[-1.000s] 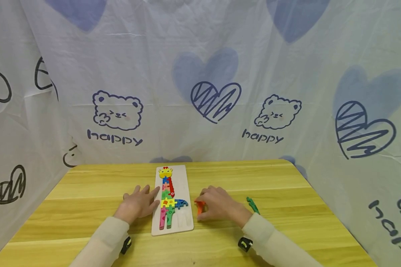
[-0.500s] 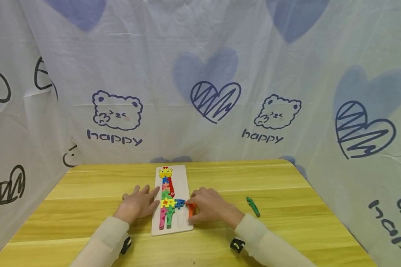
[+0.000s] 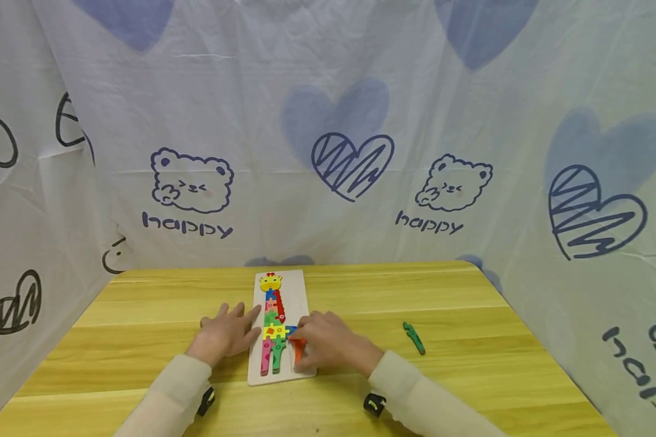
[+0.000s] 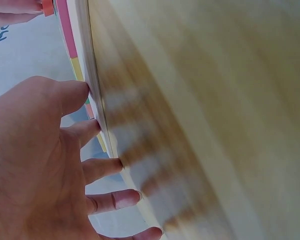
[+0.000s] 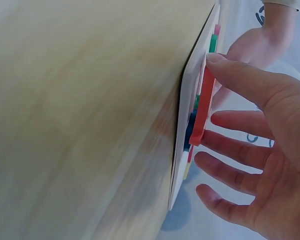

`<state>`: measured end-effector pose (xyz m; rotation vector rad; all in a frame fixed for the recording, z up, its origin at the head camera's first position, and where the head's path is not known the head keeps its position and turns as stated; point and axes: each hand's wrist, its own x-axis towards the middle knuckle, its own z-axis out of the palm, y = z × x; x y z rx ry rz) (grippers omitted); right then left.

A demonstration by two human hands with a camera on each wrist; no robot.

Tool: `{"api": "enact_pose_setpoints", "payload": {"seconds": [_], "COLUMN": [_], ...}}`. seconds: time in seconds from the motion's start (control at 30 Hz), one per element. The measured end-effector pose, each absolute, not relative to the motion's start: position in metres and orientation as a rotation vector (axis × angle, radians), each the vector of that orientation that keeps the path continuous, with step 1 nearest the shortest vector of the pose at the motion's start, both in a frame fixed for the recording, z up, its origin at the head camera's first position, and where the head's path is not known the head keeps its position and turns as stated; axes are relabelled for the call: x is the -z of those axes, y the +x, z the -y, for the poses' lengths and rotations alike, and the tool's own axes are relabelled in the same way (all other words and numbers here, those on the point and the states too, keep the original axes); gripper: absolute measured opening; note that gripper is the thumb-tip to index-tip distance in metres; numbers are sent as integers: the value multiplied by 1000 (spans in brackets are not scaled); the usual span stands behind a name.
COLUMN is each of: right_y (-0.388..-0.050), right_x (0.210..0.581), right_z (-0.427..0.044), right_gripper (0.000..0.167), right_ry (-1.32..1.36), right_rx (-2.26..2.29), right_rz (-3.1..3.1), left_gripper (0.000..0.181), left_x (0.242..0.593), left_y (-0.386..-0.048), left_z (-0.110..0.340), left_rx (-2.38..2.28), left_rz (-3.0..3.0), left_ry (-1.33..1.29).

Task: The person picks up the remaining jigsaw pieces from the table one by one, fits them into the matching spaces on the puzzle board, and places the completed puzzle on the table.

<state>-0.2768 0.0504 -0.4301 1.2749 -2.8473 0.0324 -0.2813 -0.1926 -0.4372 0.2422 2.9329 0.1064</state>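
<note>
A white puzzle board (image 3: 296, 291) lies on the table with a giraffe built of coloured pieces: a yellow head (image 3: 271, 283), a red mane (image 3: 280, 308), a yellow body piece (image 3: 273, 332), pink and green legs. My right hand (image 3: 330, 343) pinches an orange puzzle piece (image 5: 204, 107) between thumb and fingers, over the board's lower right part. In the head view it partly covers the blue piece (image 3: 291, 331). My left hand (image 3: 224, 334) rests at the board's left edge with fingers spread; its thumb (image 4: 72, 96) and fingertips touch the edge.
A loose green puzzle piece (image 3: 414, 338) lies on the wooden table (image 3: 361, 285) to the right of my right hand. Behind and at the sides hangs a white printed curtain (image 3: 273, 97).
My right hand has moved left with the orange puzzle piece, from the table beside the board to over its lower right part. The left hand has stayed in place.
</note>
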Motion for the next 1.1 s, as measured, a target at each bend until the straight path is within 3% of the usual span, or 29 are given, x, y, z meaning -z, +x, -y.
{"api": "enact_pose_setpoints", "payload": {"seconds": [1.1], "right_y": [-275], "right_x": [433], "right_z": [-40], "right_gripper": [58], "right_ry": [1263], "right_rx": [-28], "right_rz": [2870], "left_gripper": [61], "left_x": [438], "left_y": [-283], "left_z": [192], "left_rx": [-121], "left_rz": [-2927], "left_ry": [243]}}
